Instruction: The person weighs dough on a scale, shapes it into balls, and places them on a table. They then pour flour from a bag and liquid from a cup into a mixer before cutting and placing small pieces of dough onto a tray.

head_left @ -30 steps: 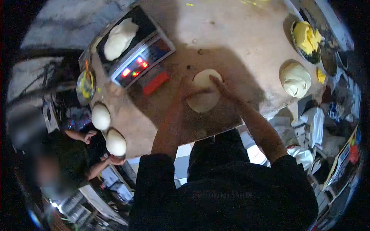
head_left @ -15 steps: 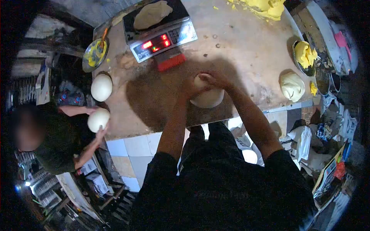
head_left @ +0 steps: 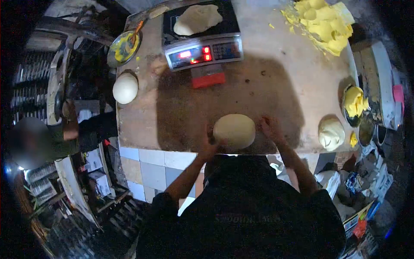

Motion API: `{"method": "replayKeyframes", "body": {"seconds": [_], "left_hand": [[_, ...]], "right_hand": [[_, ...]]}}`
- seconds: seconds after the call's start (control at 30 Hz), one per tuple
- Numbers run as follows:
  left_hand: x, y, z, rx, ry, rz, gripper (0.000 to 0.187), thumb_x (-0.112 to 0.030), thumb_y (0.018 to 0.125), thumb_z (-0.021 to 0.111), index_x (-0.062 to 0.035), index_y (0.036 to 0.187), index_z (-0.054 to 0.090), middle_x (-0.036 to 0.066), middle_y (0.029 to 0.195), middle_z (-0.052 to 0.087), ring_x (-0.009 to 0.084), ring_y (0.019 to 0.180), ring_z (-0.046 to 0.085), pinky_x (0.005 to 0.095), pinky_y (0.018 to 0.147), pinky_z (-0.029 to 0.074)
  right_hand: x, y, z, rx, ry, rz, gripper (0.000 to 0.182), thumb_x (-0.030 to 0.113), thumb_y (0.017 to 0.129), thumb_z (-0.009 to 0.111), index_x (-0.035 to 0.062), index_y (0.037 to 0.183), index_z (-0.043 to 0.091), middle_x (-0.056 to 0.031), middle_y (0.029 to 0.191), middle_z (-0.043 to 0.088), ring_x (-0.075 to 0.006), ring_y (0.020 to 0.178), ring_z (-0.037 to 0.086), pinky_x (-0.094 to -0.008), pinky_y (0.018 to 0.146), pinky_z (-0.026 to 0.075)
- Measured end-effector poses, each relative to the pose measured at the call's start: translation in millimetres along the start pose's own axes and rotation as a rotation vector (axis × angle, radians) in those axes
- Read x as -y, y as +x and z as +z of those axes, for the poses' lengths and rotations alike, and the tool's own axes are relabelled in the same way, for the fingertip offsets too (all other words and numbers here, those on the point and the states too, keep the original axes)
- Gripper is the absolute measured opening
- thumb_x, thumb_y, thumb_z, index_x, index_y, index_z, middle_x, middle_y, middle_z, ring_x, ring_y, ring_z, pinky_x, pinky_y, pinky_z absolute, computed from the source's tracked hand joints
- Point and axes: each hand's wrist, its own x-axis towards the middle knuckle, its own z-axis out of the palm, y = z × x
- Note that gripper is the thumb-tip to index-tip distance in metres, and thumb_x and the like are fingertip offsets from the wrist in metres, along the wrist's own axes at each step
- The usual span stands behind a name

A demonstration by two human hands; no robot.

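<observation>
A smooth, pale round of dough (head_left: 234,131) lies on the table near its front edge, between my hands. My left hand (head_left: 209,144) is at its left side, dark and blurred, so its fingers are hard to make out. On the right, my right hand (head_left: 270,127) is just off the dough, its fingers apart and holding nothing. A flat piece of dough (head_left: 198,19) rests on the digital scale (head_left: 205,52), whose red digits are lit. In front of the scale sits a red object (head_left: 208,80).
One dough ball (head_left: 125,88) sits at the table's left edge, below a plate (head_left: 123,48) with yellow smears. At right are a creamy dough ball (head_left: 331,133), a bowl of yellow paste (head_left: 355,102) and a yellow heap (head_left: 323,23). A co-worker (head_left: 64,134) stands at left.
My hands have parted from on top of the dough to its sides. The co-worker's hands and the dough ball they held have left the table's left edge. The view has shifted.
</observation>
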Motion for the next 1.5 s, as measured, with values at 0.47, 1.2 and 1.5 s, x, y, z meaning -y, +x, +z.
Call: {"method": "replayKeyframes", "body": {"seconds": [0.47, 1.2, 1.5], "left_hand": [[-56, -25, -134, -0.396, -0.137, 0.206, 0.092, -0.036, 0.063, 0.089, -0.0066, 0.134, 0.040, 0.015, 0.119, 0.056, 0.0288, 0.112, 0.055, 0.0440, 0.089, 0.051], [-49, 10, -381, -0.666, 1.445, 0.272, 0.066, -0.051, 0.078, 0.072, -0.0030, 0.120, 0.053, 0.021, 0.121, 0.052, 0.0355, 0.104, 0.055, 0.0460, 0.091, 0.046], [-151, 68, -218, -0.684, 1.313, 0.564, 0.059, -0.046, 0.078, 0.072, -0.0086, 0.121, 0.056, 0.022, 0.122, 0.048, 0.0379, 0.108, 0.052, 0.0484, 0.092, 0.045]], "right_hand": [[274, 12, 176, 0.135, 0.821, -0.157, 0.038, 0.034, 0.099, 0.051, 0.0045, 0.119, 0.060, -0.0069, 0.110, 0.063, -0.0202, 0.097, 0.058, -0.0404, 0.085, 0.049], [69, -29, 82, -0.529, 0.539, -0.235, 0.027, 0.023, 0.096, 0.056, 0.0002, 0.105, 0.064, -0.0078, 0.090, 0.066, -0.0154, 0.083, 0.062, -0.0309, 0.078, 0.051], [-112, -126, -188, -1.607, 1.891, 0.103, 0.039, 0.024, 0.091, 0.063, -0.0007, 0.119, 0.051, -0.0085, 0.093, 0.060, -0.0205, 0.076, 0.059, -0.0349, 0.070, 0.054]]}}
